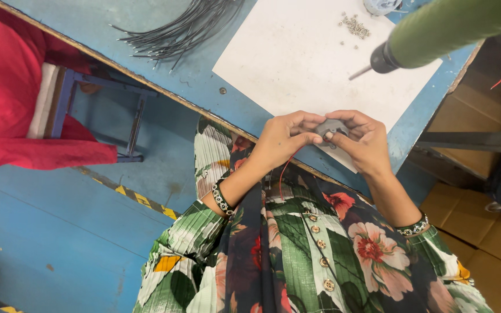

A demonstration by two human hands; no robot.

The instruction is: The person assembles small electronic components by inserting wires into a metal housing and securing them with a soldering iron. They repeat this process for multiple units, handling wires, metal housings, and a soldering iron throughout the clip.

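Small grey part (331, 127): pinched between left hand (285, 136) and right hand (362, 139) at the desk (204, 75) edge, red wire (283, 174) trailing below. Best held steady, fingertips clear. Screwdriver (436, 29) hanging above; screws (355, 25) on white sheet (297, 58).

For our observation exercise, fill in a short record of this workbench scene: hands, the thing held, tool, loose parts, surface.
left hand: left hand grips the small grey part from one side
right hand: right hand pinches the same part from the other side
tool: green power screwdriver hangs above the white sheet
loose parts: small screws on the sheet; black wires nearby
surface: blue table
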